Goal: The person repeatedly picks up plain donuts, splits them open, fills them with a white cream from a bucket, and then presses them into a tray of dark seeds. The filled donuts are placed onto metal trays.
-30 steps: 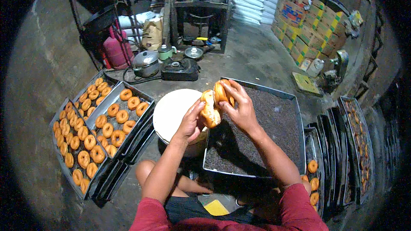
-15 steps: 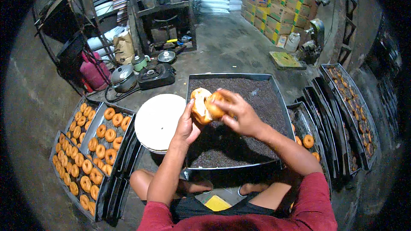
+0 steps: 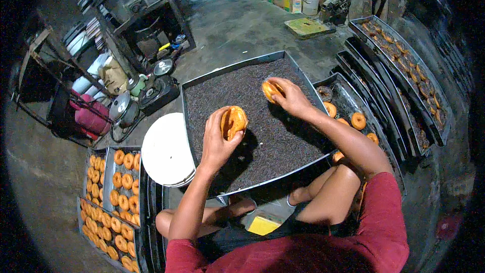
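My left hand [image 3: 216, 141] grips a golden-brown ring doughnut [image 3: 235, 123], tilted up on its edge. Farther off to the right, another doughnut [image 3: 269, 90] is held in the fingers of my right hand [image 3: 293, 99]. Both hands are over a large metal tray [image 3: 241, 64] spread with dark brown sprinkles [image 3: 273, 144]. The two doughnuts are well apart. Whether the right one touches the sprinkles I cannot tell.
Left of the tray stands a white round lid or board [image 3: 166, 146]. Trays of plain doughnuts [image 3: 127, 179] lie at the left. On the right are a tray with loose doughnuts [image 3: 358, 120] and stacked trays [image 3: 379, 101]. A stove [image 3: 159, 93] and pots stand beyond.
My hands have moved apart from their close position, each with a doughnut; the right one went farther off and lower over the sprinkles. The whole view has turned.
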Demonstrator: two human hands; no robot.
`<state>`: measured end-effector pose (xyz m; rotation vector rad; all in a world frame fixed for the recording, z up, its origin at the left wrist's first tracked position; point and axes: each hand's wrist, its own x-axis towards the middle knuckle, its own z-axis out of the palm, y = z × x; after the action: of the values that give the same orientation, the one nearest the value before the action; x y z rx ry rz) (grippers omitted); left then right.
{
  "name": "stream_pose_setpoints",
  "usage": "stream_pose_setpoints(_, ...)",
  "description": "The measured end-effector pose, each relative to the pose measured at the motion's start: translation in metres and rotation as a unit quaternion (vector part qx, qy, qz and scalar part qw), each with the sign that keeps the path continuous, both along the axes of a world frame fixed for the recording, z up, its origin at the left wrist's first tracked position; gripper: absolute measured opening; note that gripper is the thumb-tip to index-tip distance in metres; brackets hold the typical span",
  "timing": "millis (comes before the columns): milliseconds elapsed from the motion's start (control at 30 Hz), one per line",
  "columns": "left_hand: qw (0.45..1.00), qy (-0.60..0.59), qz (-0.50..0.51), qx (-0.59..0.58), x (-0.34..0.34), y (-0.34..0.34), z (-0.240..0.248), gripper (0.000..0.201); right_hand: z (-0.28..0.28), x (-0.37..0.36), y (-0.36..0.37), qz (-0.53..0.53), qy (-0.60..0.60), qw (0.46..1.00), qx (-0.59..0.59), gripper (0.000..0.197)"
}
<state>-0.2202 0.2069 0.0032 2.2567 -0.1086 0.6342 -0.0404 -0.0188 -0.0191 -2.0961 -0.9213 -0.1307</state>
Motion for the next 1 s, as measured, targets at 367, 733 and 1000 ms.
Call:
stream_pose_setpoints(367,0.973,0.016,-0.026,0.23,0.062,-0.031,-0.061,0.046,-0.067,0.042,-0.003,-0.038,-0.167,0.969,-0.178,0.028)
stream_pose_setpoints(733,0.952,-0.02,-0.035,0.303,0.063,-0.034,-0.083,0.038,-0.052,0.055,-0.019,-0.042,-0.068,0.997,0.008,0.024)
stream_pose_setpoints(1000,0.929,0.083,-0.099,0.346,0.052,-0.032,-0.082,0.038,-0.051,0.136,-0.206,-0.218,0.189,0.923,0.254,0.036)
